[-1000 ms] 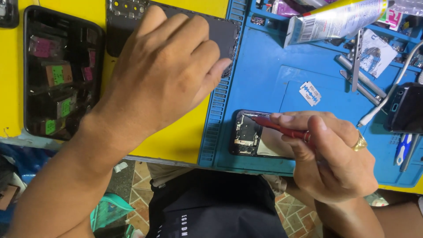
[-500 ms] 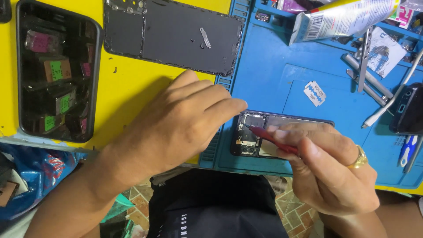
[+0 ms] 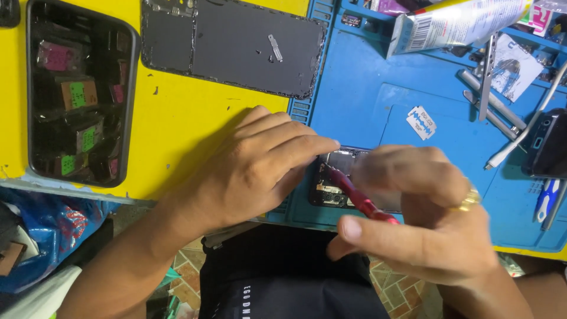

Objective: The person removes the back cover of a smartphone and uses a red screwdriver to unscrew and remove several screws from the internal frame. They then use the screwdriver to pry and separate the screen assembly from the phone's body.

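A yellow table top (image 3: 177,118) is meeting a blue work mat (image 3: 366,100) under the camera, with tools lying along the mat's far right. On the yellow side a black tray (image 3: 80,94) is sitting with small dark parts inside, several carrying pink or green stickers, and beside it a dark phone back panel (image 3: 236,44) is lying flat. A razor blade (image 3: 420,122) is resting on the mat (just beyond the hands), below a white tube (image 3: 460,23).

The opened phone (image 3: 336,183) is lying on the mat's near edge, its inner parts showing. The left hand (image 3: 254,171) is pressing down on the phone's left end, fingers stretched out nearly flat. The right hand (image 3: 425,218) is pinching a red-handled tool (image 3: 354,198) between thumb and fingers, its tip touching the phone's inside.
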